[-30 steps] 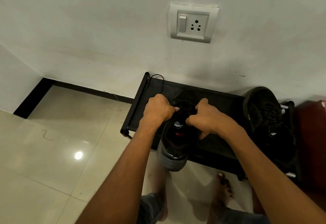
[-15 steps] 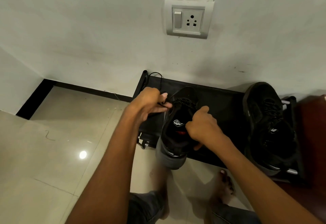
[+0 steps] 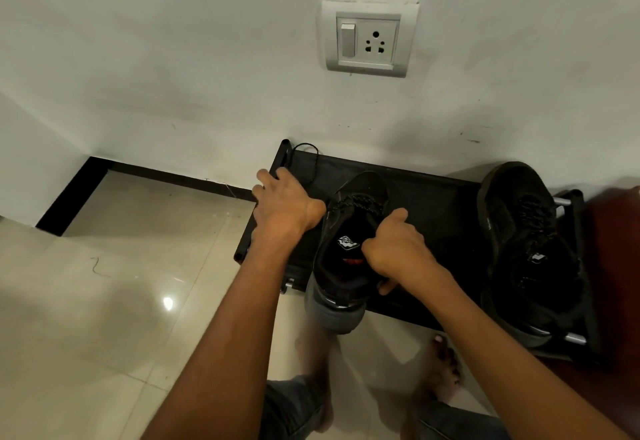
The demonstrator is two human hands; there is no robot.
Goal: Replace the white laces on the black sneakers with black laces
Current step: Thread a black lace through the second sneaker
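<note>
Since half a second ago, left hand [image 3: 284, 205] has moved off the sneaker [image 3: 349, 249] toward the rack's left end, beside a loose black lace [image 3: 310, 162]; its grip looks spread, fingers extended, holding nothing visible. Right hand [image 3: 394, 249] remains curled round the sneaker's collar, pinching it. Sneaker sits on the black shoe rack [image 3: 433, 197], heel overhanging the front edge. Second sneaker [image 3: 526, 249] lies at the rack's right end. Behind: white wall, switch socket [image 3: 369, 39]. Below: glossy tiled floor [image 3: 121, 283].
</note>
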